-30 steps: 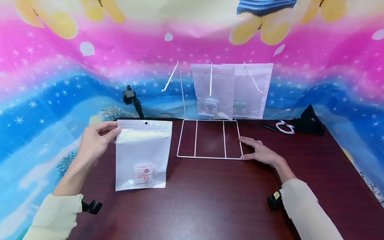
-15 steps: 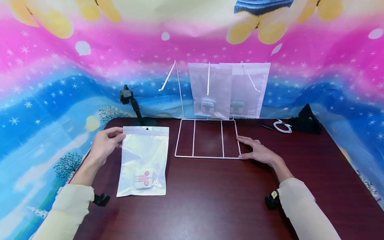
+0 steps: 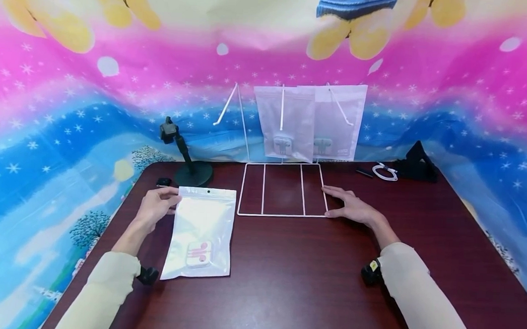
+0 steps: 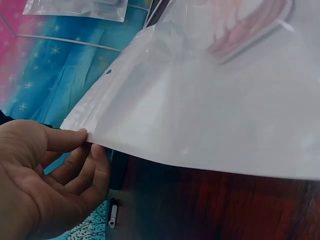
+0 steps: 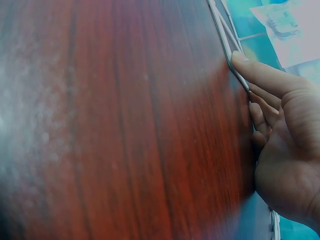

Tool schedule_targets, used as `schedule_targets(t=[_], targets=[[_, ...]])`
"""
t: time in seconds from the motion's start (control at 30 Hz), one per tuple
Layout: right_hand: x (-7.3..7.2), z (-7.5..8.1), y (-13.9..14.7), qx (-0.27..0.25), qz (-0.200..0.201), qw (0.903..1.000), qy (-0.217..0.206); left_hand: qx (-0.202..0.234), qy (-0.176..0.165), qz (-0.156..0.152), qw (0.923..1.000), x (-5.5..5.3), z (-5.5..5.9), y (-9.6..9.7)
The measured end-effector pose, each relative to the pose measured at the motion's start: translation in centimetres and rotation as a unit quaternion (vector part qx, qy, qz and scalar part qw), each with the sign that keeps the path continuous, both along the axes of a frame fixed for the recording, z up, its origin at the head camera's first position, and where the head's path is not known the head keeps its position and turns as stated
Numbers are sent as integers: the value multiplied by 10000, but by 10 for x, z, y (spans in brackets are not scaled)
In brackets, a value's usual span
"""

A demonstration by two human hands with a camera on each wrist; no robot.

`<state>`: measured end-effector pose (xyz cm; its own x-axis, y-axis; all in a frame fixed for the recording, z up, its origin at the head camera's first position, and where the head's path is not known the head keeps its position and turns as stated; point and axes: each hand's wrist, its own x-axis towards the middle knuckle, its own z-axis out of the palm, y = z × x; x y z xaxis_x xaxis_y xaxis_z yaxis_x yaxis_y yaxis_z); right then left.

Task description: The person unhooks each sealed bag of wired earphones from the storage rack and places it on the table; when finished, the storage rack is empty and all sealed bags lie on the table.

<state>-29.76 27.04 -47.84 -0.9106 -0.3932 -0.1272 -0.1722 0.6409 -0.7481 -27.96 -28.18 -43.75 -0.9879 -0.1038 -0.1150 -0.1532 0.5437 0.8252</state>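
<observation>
A white zip bag with pink earphones in a clear case hangs from my left hand, tilted over the table's left part. Thumb and fingers pinch its upper left corner, as the left wrist view shows, beside the punched hole. At the right side of a white wire display rack, my right hand touches the base's side wire, thumb at the front corner and fingers extended. On the rack's hooks hang two more bags, a middle one and a right one; its left hook is bare.
A black stand stands at the back left, with a small black object near its base. A coiled white cable, a black pen-like piece and a black holder lie at the back right. A printed cloth backdrop surrounds the table.
My left hand has lowered the bag and brought it slightly right and nearer, tilting it back. The whole view has drifted a little. My right hand stays at the rack.
</observation>
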Motion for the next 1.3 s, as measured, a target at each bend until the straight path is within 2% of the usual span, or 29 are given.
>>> schedule_targets(t=[0.17, 0.5, 0.77, 0.93, 1.07, 1.17, 1.3], targets=[[-1, -1, 0, 9, -17, 10000, 39, -47, -151, -69, 9999, -5, -6, 3], [-4, -4, 0, 81, 82, 9998, 150, -40, -307, 55, 9995, -12, -16, -1], [-2, -3, 0, 26, 25, 9999, 131, -67, -299, 75, 9995, -15, -16, 3], [0, -1, 0, 1, 13, 9999, 107, -60, -129, 100, 9998, -15, -8, 2], [0, -1, 1, -3, -13, 10000, 99, 289, 51, 22, 9996, -19, 5, 3], [-1, -2, 1, -25, -13, 10000, 86, 600, 213, -198, 9978, -22, 17, 7], [-1, -2, 1, -48, -2, 10000, 66, 736, 403, -527, 9951, -25, 33, 17]])
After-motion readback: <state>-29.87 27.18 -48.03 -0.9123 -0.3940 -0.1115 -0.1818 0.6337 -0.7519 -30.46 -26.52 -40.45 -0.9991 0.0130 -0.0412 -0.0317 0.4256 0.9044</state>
